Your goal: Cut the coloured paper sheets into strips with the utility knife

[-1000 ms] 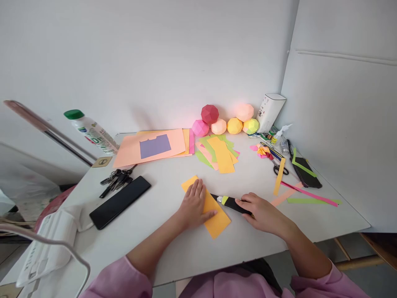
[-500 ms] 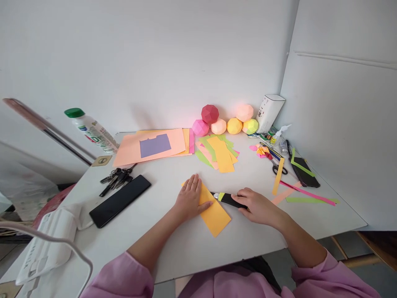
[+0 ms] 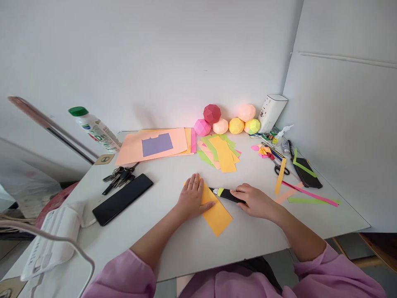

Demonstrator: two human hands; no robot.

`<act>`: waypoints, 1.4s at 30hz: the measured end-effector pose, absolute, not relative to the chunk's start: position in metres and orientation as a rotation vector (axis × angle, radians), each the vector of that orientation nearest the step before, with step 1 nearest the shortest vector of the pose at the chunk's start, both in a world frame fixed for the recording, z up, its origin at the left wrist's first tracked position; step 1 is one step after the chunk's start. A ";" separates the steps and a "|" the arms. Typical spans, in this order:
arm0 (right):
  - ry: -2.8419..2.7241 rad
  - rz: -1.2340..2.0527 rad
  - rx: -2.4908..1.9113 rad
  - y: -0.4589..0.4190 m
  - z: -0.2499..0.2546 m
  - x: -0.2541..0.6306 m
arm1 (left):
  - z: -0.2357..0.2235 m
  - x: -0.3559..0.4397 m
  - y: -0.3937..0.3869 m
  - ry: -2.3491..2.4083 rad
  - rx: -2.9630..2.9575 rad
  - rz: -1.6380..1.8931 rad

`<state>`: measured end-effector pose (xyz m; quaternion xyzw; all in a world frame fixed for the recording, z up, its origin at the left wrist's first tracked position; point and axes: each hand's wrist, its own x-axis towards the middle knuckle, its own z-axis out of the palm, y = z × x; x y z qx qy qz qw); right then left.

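My left hand [image 3: 191, 198] lies flat with fingers stretched out on an orange paper strip [image 3: 217, 215] near the front of the white table [image 3: 173, 244]. My right hand [image 3: 252, 200] is closed round a black and yellow-green utility knife [image 3: 223, 193]. The knife's tip rests at the strip's right edge, just beside my left fingers.
Behind lie a pile of coloured strips [image 3: 221, 154], large paper sheets [image 3: 155, 147], several paper balls [image 3: 225, 121], a white box [image 3: 271, 112]. Scissors [image 3: 281, 169], a phone [image 3: 305, 173] and loose strips sit right. Keys [image 3: 119, 176], a black phone [image 3: 122, 199], a bottle [image 3: 94, 128] lie left.
My right hand has slid the knife up and to the left along the strip's right edge. My left hand shifted slightly up the strip.
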<state>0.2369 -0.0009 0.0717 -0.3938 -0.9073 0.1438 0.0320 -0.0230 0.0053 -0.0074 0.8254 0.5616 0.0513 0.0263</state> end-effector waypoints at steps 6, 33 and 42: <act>-2.764 0.432 -1.266 0.002 0.072 0.245 | -0.005 -0.023 0.006 1.731 2.552 0.152; -2.795 0.378 -1.111 0.023 0.060 0.228 | -0.007 -0.027 -0.001 1.710 2.583 0.213; -2.763 0.342 -1.120 0.025 0.054 0.226 | -0.006 -0.027 -0.002 1.699 2.573 0.213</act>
